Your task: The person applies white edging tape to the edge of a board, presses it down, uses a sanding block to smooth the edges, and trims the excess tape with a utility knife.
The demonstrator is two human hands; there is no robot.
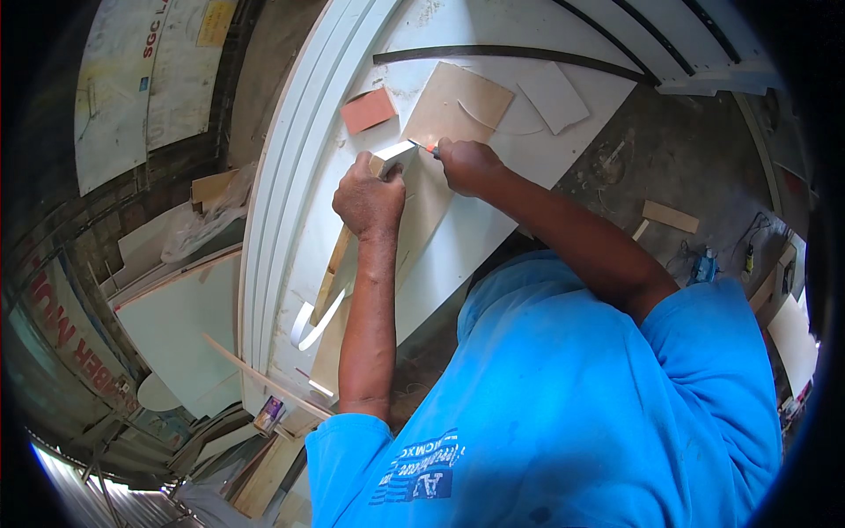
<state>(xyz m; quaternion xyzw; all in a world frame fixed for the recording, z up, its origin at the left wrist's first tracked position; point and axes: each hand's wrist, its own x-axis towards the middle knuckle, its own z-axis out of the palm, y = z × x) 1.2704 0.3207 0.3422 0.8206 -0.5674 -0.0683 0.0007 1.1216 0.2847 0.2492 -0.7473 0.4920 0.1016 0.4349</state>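
Observation:
My left hand [368, 198] is closed on a small board piece [393, 155] with a white top face and a wood-coloured end. My right hand [466, 165] grips a slim cutter [424, 147] with an orange and dark handle, its tip at the piece's upper right end. Beneath them lies a tan board [453, 101] on a white panel [554, 154]. A reddish-pink block [368, 111] rests at upper left of my hands, and a white card [556, 97] at upper right. A wooden strip [332, 264] and a curled white band [302, 328] lie beside my left forearm.
Long white stepped strips [280, 176] run along the left. A dark curved strip [515, 53] crosses the back. Leaning boards [176, 343] and plastic sheeting [211, 220] fill the left side. Offcuts [671, 216] and a blue tool [704, 264] lie on the floor at right.

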